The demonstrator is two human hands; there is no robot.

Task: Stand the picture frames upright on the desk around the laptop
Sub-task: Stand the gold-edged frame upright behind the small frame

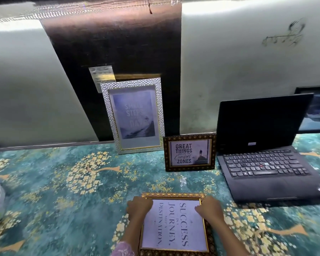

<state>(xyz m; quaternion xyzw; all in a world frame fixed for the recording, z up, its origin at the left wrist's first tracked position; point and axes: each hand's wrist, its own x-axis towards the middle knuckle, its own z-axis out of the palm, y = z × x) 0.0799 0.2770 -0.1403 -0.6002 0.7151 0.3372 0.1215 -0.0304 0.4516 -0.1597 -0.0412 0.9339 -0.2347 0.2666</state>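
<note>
Three picture frames show fully on the table, which is covered in a teal cloth with gold blossoms, and one open black laptop serves as the landmark. Farthest left of the laptop, a tall silver-edged frame stands upright and leans back against a dark wall panel; its faded print reads in part "SMALL STEPS". Just beside the laptop's left edge stands one small dark patterned frame, upright, reading "GREAT THINGS ... COMFORT ZONES". In front of that one and left of the laptop's front corner, a gold-edged frame lies flat and face up, its "SUCCESS IS A JOURNEY, NOT A DESTINATION" text turned sideways. Two hands are on it: the left hand curls over its far left corner, fingers bent down on the edge, and the right hand curls likewise over its far right corner; whether either truly grips or only presses, I cannot tell. Behind the laptop's right side, part of one more dark-framed picture shows against the wall.
</note>
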